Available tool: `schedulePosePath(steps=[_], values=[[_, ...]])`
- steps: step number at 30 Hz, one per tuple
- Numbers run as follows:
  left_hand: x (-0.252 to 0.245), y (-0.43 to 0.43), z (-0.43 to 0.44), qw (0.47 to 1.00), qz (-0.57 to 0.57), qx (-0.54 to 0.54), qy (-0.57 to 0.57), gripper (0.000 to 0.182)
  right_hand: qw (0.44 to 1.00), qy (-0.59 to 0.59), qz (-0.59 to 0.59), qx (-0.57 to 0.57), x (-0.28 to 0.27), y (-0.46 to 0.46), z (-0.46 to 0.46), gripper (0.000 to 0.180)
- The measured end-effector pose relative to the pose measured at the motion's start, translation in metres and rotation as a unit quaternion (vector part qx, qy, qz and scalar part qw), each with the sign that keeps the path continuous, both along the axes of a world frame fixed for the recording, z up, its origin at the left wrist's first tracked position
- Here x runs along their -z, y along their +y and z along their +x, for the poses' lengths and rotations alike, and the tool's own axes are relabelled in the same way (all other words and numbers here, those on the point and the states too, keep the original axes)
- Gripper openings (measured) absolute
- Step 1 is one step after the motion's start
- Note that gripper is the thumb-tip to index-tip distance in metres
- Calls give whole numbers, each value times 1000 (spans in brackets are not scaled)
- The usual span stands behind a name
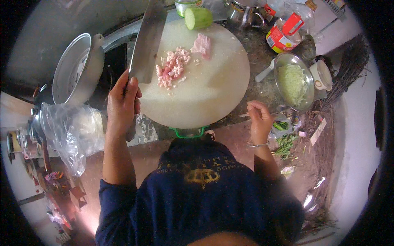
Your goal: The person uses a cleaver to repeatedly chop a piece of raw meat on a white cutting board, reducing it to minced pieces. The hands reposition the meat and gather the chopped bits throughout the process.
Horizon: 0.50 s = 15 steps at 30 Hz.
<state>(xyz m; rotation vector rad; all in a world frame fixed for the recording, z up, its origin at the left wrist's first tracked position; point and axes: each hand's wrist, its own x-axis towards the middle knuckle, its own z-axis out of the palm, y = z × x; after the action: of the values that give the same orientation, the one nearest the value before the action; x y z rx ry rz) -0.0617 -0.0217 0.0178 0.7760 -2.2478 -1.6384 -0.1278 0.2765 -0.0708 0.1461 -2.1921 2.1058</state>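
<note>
My left hand (123,103) grips the handle of a large cleaver (147,46), its wide blade raised over the left side of a round white cutting board (215,95). Chopped pale pink meat (172,66) lies in a small heap right of the blade. Beside the heap sits one uncut piece of the meat (202,45). A cut length of green gourd or cucumber (198,18) rests at the board's far edge. Off the board's lower right side is my right hand (260,118), its fingers bent and close together; whether it holds anything is unclear.
A metal bowl of shredded pale green vegetable (292,83) stands right of the board, near a white spoon (264,72) and a lidded tub (321,75). A red-labelled container (281,38) and metal pot (243,15) stand behind. At left are a large pale basin (77,70) and a plastic bag (72,132).
</note>
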Motion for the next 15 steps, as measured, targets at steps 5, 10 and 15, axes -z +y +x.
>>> schedulePosePath(steps=[5, 10, 15], values=[[0, 7, -9, 991, -37, 63, -108, 31, 999, 6, -26, -20, 1, -5, -2, 7], [-6, -1, 1, 1000, 3, 17, 13, 32, 1000, 7, -11, -21, -5, -11, -10, 9], [16, -4, -6, 991, -21, 61, -119, 29, 984, 96, 137, -68, -18, -33, -47, 13]])
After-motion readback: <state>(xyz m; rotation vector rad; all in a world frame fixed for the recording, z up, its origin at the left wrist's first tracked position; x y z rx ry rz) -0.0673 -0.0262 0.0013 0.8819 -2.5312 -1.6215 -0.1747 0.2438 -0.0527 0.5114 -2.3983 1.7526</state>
